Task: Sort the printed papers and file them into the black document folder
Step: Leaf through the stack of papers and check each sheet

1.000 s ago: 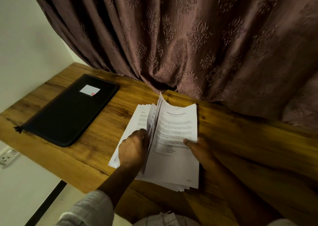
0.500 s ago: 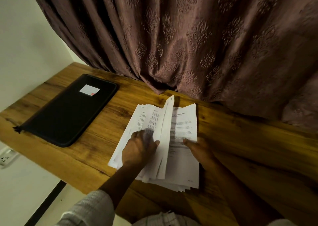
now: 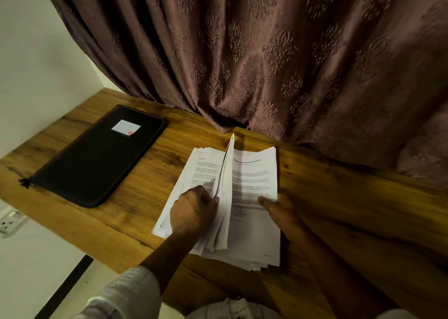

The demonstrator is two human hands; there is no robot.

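Curtain (image 3: pixel 266 51): mauve embossed fabric, hangs across the whole back and brushes the far edge of the table. Wooden table (image 3: pixel 339 209): brown grained top, bears everything listed below. Black document folder (image 3: pixel 97 158): lies flat and zipped shut at the left of the table, well apart from the sheets, touched by neither hand. Printed papers (image 3: pixel 252 190): a loose pile at the table's centre, spread open like a book; one part lies fanned to the left, one part flat to the right with a titled page uppermost, and a thin sheaf (image 3: pixel 226 173) stands on edge between them. Left hand (image 3: pixel 191 214): fingers curled round the lower edge of the upright sheaf, gripping it. Right hand (image 3: pixel 281 212): thumb laid on the right-hand page, steadying it; fingers lie out of sight at the pile's edge, so a grip beneath cannot be told. White label (image 3: pixel 126 127): on the folder's far corner. Zip pull (image 3: pixel 24 182): at the folder's near left corner. Step in hand, by judgement: sorting, page by page; filing not yet begun. Next move calls for laying the sheaf onto one side, squaring the sorted pile, then reaching left to unzip the folder.
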